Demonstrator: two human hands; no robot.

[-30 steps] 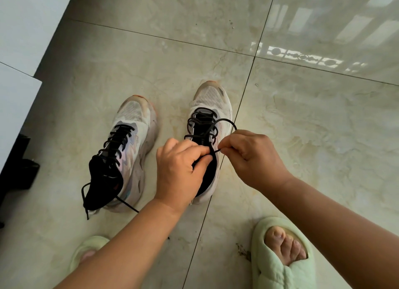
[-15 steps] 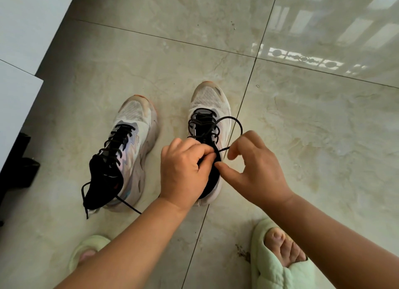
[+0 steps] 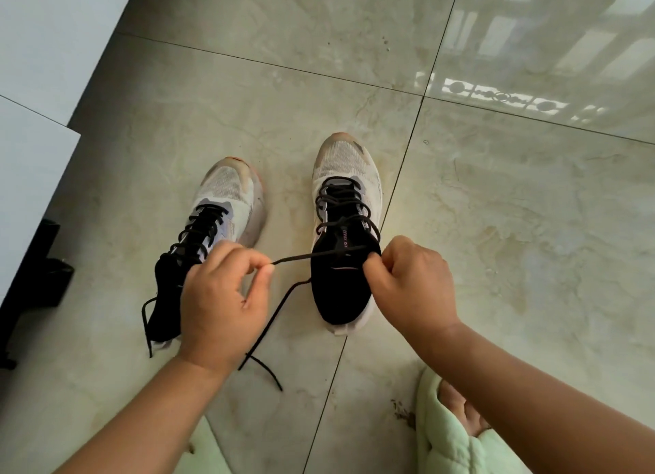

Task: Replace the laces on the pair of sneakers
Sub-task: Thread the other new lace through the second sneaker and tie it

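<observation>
Marble-look tiles make up the floor under you, with dark grout lines crossing between them. Two sneakers stand on it side by side, toes pointing away from you. Your left sneaker is partly hidden behind your left hand; your right sneaker sits just beside a grout line. Both are white mesh at the toe and black at the heel, and both carry black laces. Two pale green slippers show at the bottom edge: one slipper on your right foot, and a second slipper only just in view under your left forearm. A black object lies at the left edge; you cannot tell what it is.

Your left hand pinches one end of the lace between thumb and forefinger, the other fingers curled. That strand runs taut across the black tongue of the right sneaker. Your right hand is closed in a fist at the shoe's collar, gripping the lace there. One loose end trails onto the floor between your hands.
</observation>
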